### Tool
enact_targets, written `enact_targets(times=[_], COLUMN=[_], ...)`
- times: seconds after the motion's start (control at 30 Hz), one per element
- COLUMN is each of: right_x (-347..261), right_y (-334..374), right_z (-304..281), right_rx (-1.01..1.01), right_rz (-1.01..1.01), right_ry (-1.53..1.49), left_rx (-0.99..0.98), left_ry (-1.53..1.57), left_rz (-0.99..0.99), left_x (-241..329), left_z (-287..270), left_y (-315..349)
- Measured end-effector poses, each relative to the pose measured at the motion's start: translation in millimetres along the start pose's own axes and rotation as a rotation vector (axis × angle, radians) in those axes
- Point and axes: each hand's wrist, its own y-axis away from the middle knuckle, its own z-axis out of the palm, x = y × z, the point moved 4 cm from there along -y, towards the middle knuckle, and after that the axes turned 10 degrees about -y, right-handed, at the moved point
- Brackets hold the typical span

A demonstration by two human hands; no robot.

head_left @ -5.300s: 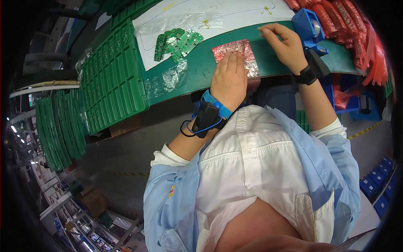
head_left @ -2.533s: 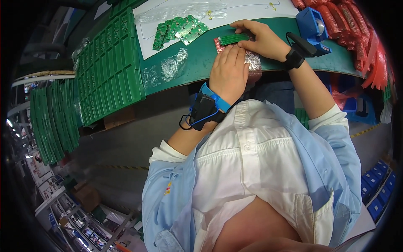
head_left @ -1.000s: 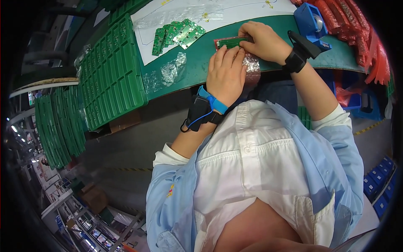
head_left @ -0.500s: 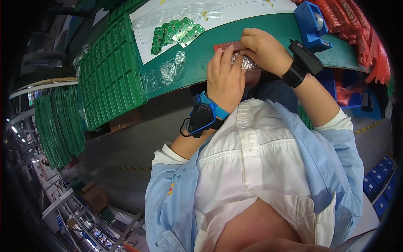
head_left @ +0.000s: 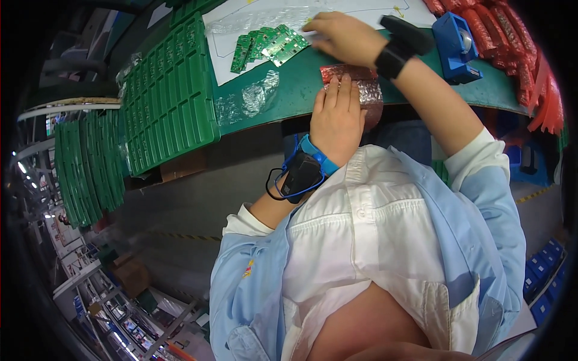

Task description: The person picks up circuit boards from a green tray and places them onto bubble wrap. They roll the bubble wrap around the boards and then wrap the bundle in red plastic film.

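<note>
Resting left hand (head_left: 337, 127) flat on wrap (head_left: 369, 91), unclenched. Holding right hand (head_left: 348, 39) near boards (head_left: 283, 46), with thumb and fingers apart.

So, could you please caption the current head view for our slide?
Left hand rests on pink bubble wrap; right hand hovers beside green circuit boards.

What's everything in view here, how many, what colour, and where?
Table: one, green, upper centre
White sheet: one, white, on table
Circuit boards: several, green, mostly on white sheet
Bubble wrap: count unclear, red, table's near edge
Clear film: count unclear, transparent, sheet and table
Tape dispenser: one, blue, table's right
Wrapped bundles: many, red, far right
Compartment trays: several, green, left
Bins: several, blue, lower right
Cardboard box: one, brown, lower left
Left grip: one, bare, on wrap
Right grip: one, bare, near boards
</note>
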Motion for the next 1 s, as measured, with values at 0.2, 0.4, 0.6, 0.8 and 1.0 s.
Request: enact_targets(times=[0.2,0.4,0.6,0.8,1.0], right_x=[-8.9,-0.9,-25.8,-25.6,-13.6], right_y=[-27.6,-9.8,65.3,89.8,84.9], right_z=[41.7,8.9,-32.3,-23.4,-18.2], right_rx=[-0.152,-0.044,0.045,0.082,0.022], right_rz=[-0.197,-0.161,-0.125,-0.026,0.009], right_ry=[0.176,0.225,0.205,-0.011,-0.107], left_rx=[-0.015,-0.013,-0.004,-0.065,-0.047], left_ry=[0.015,0.033,0.043,0.091,0.098], left_rz=[-0.018,-0.003,0.000,-0.002,0.005], left_x=[-0.4,-1.2,-3.4,-3.4,-3.5], left_z=[-3.5,-1.5,-0.5,-3.8,-0.2], left_y=[-1.0,-0.4,1.1,-2.0,0.4])
